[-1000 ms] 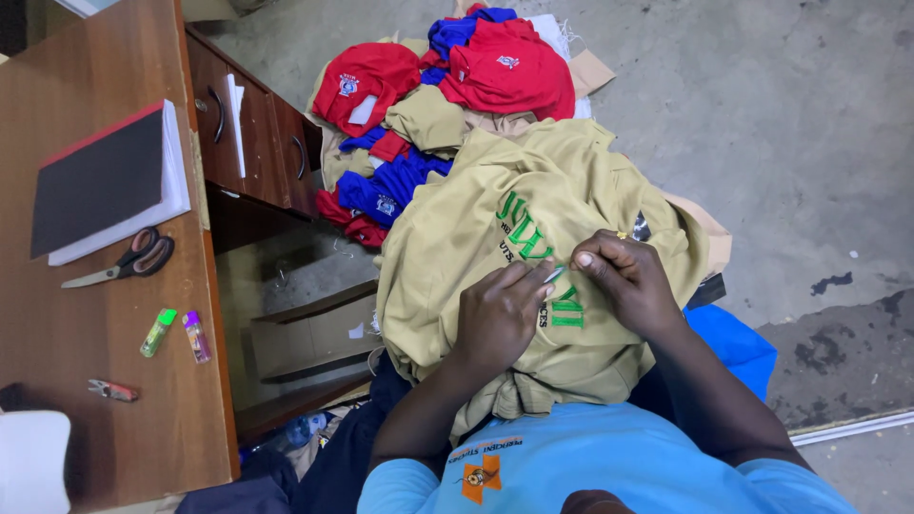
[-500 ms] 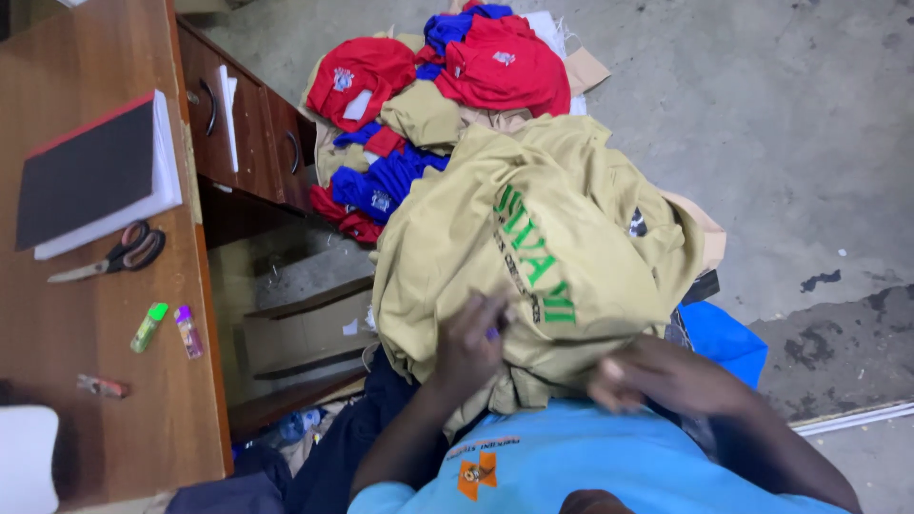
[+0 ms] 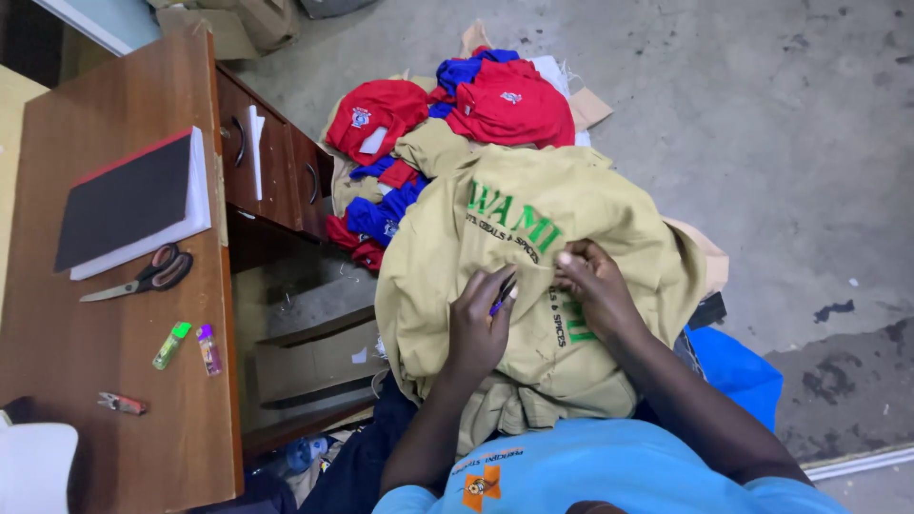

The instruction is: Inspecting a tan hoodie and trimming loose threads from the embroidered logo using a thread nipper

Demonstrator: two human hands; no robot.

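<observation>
khaki cloth shirt (image 3: 533, 247), creased, pinched by both hands; left hand (image 3: 476, 328) grips a pen (image 3: 502, 295).

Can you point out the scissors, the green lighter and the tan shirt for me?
Black-handled metal scissors (image 3: 143, 278), head view, near the pivot.
Small green plastic lighter (image 3: 171, 345), head view, mid-body.
Tan cloth shirt with green lettering (image 3: 571, 214), head view, upper back.

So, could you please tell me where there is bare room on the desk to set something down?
The wooden desk has bare patches: between the scissors and the two lighters, and at the far end beyond the black notebook. The lap is crowded: both hands rest on the tan shirt, garments heaped behind.
</observation>
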